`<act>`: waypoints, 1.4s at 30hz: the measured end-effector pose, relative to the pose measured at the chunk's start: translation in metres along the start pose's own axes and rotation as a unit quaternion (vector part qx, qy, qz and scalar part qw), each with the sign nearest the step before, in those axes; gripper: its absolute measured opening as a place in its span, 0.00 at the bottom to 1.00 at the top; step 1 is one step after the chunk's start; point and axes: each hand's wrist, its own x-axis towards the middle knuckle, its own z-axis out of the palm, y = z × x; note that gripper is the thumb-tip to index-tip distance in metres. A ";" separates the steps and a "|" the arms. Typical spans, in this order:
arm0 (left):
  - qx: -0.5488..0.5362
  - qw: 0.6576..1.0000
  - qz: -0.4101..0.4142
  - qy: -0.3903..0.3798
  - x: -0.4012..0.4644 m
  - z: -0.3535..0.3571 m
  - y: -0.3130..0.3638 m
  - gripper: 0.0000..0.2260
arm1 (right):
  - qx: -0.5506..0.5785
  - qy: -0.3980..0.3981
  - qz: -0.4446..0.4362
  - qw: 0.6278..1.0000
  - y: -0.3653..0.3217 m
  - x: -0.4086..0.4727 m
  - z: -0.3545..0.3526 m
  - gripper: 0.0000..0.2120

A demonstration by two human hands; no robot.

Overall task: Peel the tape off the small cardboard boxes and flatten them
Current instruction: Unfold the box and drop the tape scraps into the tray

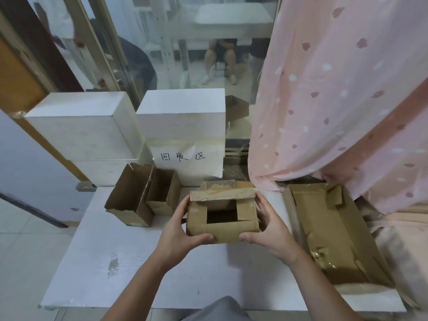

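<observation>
A small brown cardboard box (222, 229) is held above the white table (129, 269), its top flaps part open and showing a dark inside. My left hand (183, 228) grips its left side, thumb on the front face. My right hand (266, 228) grips its right side the same way. The far flap (222, 194) stands up with a torn, rough edge. Two more small open boxes (132, 198) (163, 193) stand side by side at the table's back left.
A large shallow cardboard tray (333, 232) lies at the table's right edge. White foam blocks (85, 121) (183, 112) and a handwritten paper sign (185, 158) stand behind. A pink curtain (335, 100) hangs on the right. A seated person's legs show beyond the glass.
</observation>
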 end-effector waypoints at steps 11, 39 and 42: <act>0.021 1.000 0.016 0.002 0.001 -0.019 -0.009 0.55 | -0.022 -0.020 0.079 0.996 -0.001 0.007 0.010 0.60; 0.135 0.991 0.010 0.015 0.025 -0.014 -0.001 0.51 | -0.231 -0.034 0.115 0.966 -0.015 0.017 0.020 0.72; 0.157 0.986 0.001 0.053 0.028 -0.008 -0.001 0.48 | -0.224 -0.007 0.100 0.969 -0.013 0.017 0.029 0.62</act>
